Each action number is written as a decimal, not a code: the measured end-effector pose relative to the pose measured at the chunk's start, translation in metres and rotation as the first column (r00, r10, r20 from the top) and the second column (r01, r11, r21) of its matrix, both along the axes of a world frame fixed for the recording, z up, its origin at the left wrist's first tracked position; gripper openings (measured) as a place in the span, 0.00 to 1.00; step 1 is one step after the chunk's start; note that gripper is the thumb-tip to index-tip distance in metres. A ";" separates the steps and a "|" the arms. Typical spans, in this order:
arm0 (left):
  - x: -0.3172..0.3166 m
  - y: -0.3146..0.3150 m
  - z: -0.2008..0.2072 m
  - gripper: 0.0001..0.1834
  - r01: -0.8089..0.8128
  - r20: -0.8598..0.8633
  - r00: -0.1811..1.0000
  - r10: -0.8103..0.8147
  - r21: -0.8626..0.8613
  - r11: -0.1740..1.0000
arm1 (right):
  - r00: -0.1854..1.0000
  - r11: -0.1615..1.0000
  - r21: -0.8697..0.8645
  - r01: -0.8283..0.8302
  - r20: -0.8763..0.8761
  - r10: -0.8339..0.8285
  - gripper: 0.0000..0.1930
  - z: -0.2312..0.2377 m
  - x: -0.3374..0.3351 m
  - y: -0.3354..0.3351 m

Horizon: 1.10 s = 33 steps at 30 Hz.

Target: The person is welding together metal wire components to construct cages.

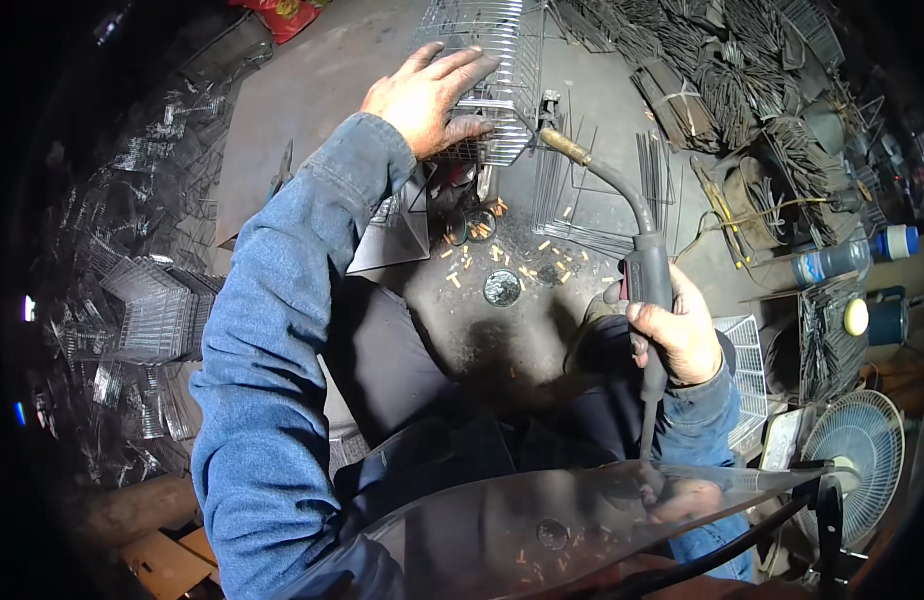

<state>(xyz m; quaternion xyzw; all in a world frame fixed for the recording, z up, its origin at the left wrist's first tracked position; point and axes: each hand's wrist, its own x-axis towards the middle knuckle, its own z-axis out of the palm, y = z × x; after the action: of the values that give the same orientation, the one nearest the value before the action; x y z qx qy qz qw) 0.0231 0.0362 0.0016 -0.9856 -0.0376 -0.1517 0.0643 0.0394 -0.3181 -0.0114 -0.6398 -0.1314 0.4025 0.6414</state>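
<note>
My left hand [429, 98] lies on a wire basket [504, 128] at the top middle, its fingers stretched across the wires and the thumb apart from them. In my right hand [685, 335] is a welding torch [650, 270], gripped by its dark handle. The torch's bent neck runs up and left, and its brass-coloured nozzle [562, 145] ends close beside the basket's right corner. Whether the tip touches the wire I cannot tell. A clear curved visor [582, 510] crosses the lower part of the view, in front of my right forearm.
Small orange-tan stubs lie on the floor around a round tin [502, 288]. Loose metal rods [654, 180] lie right of the basket, with wire bundles [722, 90] beyond. Stacked wire baskets [157, 310] stand at left. A fan [854, 455] and a water bottle [832, 265] are at right.
</note>
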 end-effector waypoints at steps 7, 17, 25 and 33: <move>0.000 0.001 0.000 0.40 0.015 0.014 1.000 -0.015 -0.020 1.000 | 1.000 0.999 0.040 -0.006 -0.030 0.007 0.25 0.001 0.001 0.006; 0.001 -0.002 0.003 0.39 -0.031 -0.031 0.999 0.031 -0.005 1.000 | 1.000 0.999 0.050 -0.021 -0.017 0.022 0.19 0.000 0.000 0.010; -0.002 0.002 0.002 0.40 0.007 0.001 1.000 -0.007 -0.017 1.000 | 0.989 0.988 0.152 -0.025 -0.141 0.047 0.22 -0.006 0.010 0.007; -0.002 0.003 0.000 0.40 0.020 0.031 0.999 -0.019 -0.039 0.999 | 0.957 0.978 0.210 0.010 -0.286 0.051 0.28 -0.012 0.016 0.007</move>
<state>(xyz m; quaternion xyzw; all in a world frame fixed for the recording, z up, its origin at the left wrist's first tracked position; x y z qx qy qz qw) 0.0213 0.0397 0.0015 -0.9845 -0.0318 -0.1668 0.0428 0.0553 -0.3113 -0.0238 -0.5014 -0.0846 0.4823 0.7133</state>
